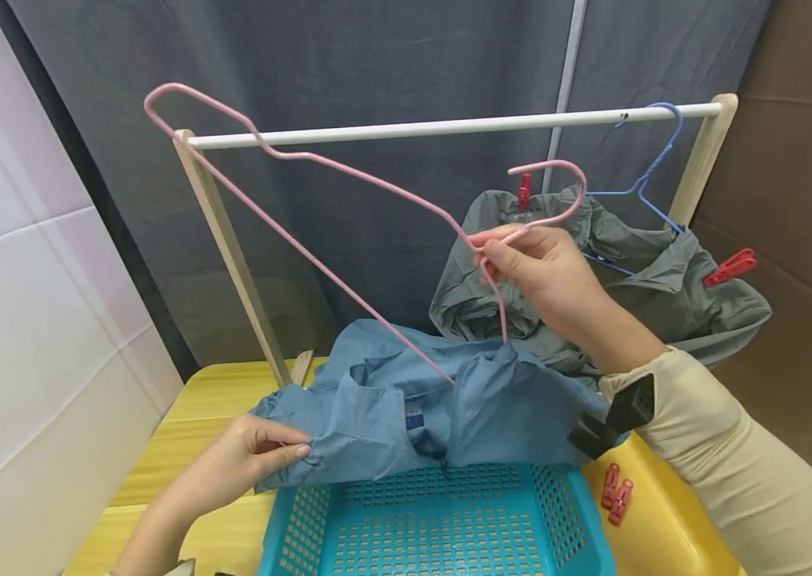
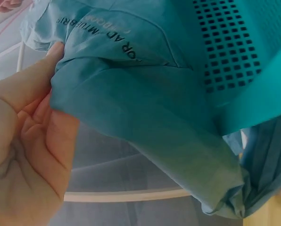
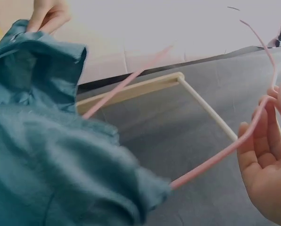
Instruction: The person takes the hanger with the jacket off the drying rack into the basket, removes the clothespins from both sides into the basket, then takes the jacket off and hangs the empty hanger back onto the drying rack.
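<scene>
Right hand (image 1: 550, 276): fingers closed about the neck of a pink hanger (image 1: 358, 181), one end of which enters the opening of a blue garment (image 1: 370, 428) lying at the rear of a teal basket (image 1: 434, 552). Left hand (image 1: 250, 452): thumb and fingers pinch the garment's edge. Dark print (image 2: 127, 50) on the cloth reads partly "OR AD"; the navy neck label (image 1: 414, 414) is too small to read.

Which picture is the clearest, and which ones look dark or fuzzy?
Head view: brightest and clearest, even the little holes in the basket show; left wrist view: dimmer, with the basket's near edge looking soft; right wrist view: dim too, the blue shirt fuzzy up close, the pale wall hazy behind.
</scene>
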`<state>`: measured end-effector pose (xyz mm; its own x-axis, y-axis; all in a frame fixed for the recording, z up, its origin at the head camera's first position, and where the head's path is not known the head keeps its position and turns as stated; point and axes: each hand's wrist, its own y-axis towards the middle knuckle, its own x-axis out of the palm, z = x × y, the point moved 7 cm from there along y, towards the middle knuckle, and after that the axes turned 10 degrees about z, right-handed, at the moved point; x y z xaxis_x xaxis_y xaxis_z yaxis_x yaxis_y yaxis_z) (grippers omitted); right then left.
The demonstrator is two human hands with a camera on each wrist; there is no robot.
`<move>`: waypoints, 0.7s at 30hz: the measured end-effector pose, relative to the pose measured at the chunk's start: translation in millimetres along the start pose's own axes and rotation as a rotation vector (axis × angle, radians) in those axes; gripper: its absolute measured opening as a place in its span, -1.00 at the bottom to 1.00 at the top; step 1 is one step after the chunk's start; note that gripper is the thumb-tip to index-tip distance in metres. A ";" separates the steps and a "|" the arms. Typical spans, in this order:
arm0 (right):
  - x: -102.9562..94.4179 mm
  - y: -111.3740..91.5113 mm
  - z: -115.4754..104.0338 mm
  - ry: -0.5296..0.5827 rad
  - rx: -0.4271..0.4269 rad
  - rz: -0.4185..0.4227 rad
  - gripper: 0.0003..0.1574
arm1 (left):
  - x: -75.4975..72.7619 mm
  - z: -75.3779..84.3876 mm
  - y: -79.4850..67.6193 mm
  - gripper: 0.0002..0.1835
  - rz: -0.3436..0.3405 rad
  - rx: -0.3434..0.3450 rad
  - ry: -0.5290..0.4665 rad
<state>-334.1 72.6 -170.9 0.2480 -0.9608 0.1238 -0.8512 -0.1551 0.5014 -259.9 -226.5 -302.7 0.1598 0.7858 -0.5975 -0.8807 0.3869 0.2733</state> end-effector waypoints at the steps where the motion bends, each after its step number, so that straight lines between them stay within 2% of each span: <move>1: -0.1 0.3 -0.2 0.036 0.008 0.008 -0.80 | 2.0 -1.8 -1.1 -0.79 -0.024 -0.009 -0.014; 8: 0.4 2.7 -4.2 0.258 0.015 0.040 -0.80 | 17.2 -14.4 -8.8 -0.80 -0.171 -0.036 -0.100; 11: 0.2 4.2 -6.9 0.327 -0.001 0.037 -0.79 | 23.7 -18.0 -11.9 -0.83 -0.223 -0.020 -0.112; 19: -7.9 6.0 -21.6 0.377 -0.048 0.039 -0.74 | 35.1 -27.7 -17.2 -0.85 -0.321 0.002 -0.141; 21: -10.4 7.1 -26.5 0.427 -0.052 0.028 -0.74 | 36.9 -29.4 -18.6 -0.83 -0.336 0.005 -0.137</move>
<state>-330.4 87.6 -145.9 0.4034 -0.7817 0.4757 -0.8388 -0.1080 0.5337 -250.7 -218.8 -352.0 0.4990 0.6715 -0.5478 -0.7665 0.6369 0.0826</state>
